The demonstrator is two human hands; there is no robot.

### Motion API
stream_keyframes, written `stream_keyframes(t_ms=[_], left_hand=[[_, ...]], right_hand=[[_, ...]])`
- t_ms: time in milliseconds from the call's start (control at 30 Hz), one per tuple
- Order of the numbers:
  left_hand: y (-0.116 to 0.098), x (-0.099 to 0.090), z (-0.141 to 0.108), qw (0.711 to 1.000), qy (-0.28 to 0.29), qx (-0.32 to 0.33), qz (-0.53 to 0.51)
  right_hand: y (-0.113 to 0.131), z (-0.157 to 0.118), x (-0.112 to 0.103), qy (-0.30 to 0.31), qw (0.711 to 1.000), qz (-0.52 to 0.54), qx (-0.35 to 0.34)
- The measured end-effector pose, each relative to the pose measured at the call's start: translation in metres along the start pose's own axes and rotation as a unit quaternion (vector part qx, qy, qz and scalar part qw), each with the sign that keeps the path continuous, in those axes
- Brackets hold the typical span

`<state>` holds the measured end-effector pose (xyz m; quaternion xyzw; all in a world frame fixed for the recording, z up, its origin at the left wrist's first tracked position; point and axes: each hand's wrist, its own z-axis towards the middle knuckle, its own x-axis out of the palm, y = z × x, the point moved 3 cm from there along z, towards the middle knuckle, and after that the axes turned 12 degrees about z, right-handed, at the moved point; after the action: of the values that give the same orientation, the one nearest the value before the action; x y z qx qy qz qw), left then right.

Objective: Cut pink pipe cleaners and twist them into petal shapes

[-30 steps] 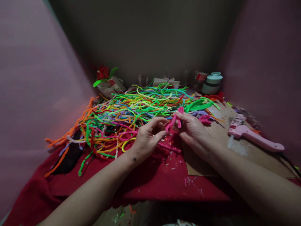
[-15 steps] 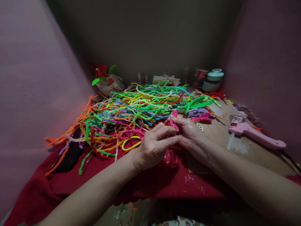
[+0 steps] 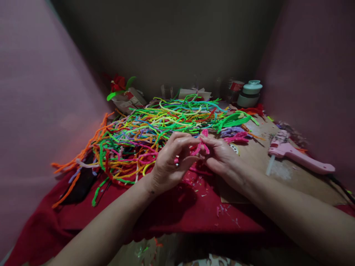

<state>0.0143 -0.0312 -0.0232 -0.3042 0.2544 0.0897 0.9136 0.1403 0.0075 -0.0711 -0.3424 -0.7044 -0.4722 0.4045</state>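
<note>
A short, folded pink pipe cleaner (image 3: 204, 133) stands up from the fingers of my right hand (image 3: 222, 157), which pinches it between thumb and index finger. Its lower ends spread apart into two legs. My left hand (image 3: 170, 159) curves in from the other side, with its fingertips at the left leg of the pink piece; its exact grip is partly hidden. Behind both hands lies a large heap of loose pipe cleaners (image 3: 172, 122) in many colours. A yellow loop (image 3: 146, 168) shows partly beside my left hand.
At right, a pink hot glue gun (image 3: 294, 153) with a glue stick rests on a brown board (image 3: 249, 192). Green (image 3: 233, 120), purple and pink bundles lie behind my right hand. A teal-lidded jar (image 3: 251, 94) stands at the back. Scraps dot the red cloth (image 3: 172, 218).
My left hand has drawn back left and its fingers have opened out from a tighter curl. The pink piece now shows two spread legs. My right hand keeps its pinch.
</note>
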Motion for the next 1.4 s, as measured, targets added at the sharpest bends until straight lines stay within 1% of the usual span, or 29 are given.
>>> stream_keyframes(t_ms=[100,133,167,200,267,333,400,467,600,700,767,833,933,1067,1167,1333,1400], left_hand=[[0.005,0.005,-0.001,0.997,0.068,-0.005,-0.029],[0.006,0.006,-0.001,0.996,0.082,-0.005,-0.045],[0.006,0.007,-0.001,0.996,0.082,-0.002,-0.047],[0.006,0.006,0.0,0.997,0.067,0.004,-0.032],[0.005,0.004,0.001,0.999,0.024,0.02,0.027],[0.004,0.004,0.001,0.997,-0.005,0.035,0.073],[0.003,0.004,0.001,0.996,-0.005,0.046,0.073],[0.003,0.005,0.001,0.997,0.011,0.053,0.049],[0.004,-0.001,0.002,0.999,0.029,0.028,-0.019],[0.004,-0.008,0.004,0.999,0.013,0.009,-0.04],[0.003,-0.013,0.005,1.0,-0.003,0.005,-0.029],[0.002,-0.015,0.006,1.0,-0.008,0.009,-0.012],[0.0,-0.017,0.007,1.0,0.005,0.022,0.02],[-0.001,-0.017,0.008,0.994,0.046,0.04,0.091],[-0.002,-0.016,0.009,0.987,0.057,0.066,0.134],[0.0,-0.01,0.005,0.978,0.091,0.1,0.161],[0.001,-0.009,0.005,0.977,0.088,0.101,0.167]], right_hand=[[0.002,0.001,0.0,-0.009,1.0,0.008,0.026],[0.002,0.001,0.0,-0.012,0.999,0.01,0.033],[0.002,0.001,-0.001,-0.014,0.999,0.01,0.038],[0.002,0.001,-0.001,-0.012,0.999,0.01,0.041],[0.0,0.001,-0.002,-0.002,0.999,0.009,0.042],[-0.003,0.001,-0.002,0.017,0.999,0.006,0.036],[-0.005,0.0,-0.001,0.032,0.999,-0.002,0.035],[-0.006,-0.001,-0.001,0.037,0.999,-0.012,0.037],[-0.005,-0.004,0.001,0.044,0.996,-0.055,0.057],[-0.003,-0.006,0.003,0.071,0.988,-0.127,0.051],[-0.003,-0.008,0.003,0.083,0.98,-0.177,0.036],[-0.003,-0.008,0.004,0.083,0.973,-0.214,0.021],[-0.003,-0.008,0.004,0.076,0.968,-0.24,0.005],[-0.003,-0.007,0.004,0.077,0.971,-0.226,-0.003],[-0.002,-0.006,0.004,0.085,0.972,-0.22,-0.014],[-0.001,-0.008,0.006,0.076,0.977,-0.194,-0.033],[-0.001,-0.009,0.007,0.066,0.978,-0.197,-0.03]])
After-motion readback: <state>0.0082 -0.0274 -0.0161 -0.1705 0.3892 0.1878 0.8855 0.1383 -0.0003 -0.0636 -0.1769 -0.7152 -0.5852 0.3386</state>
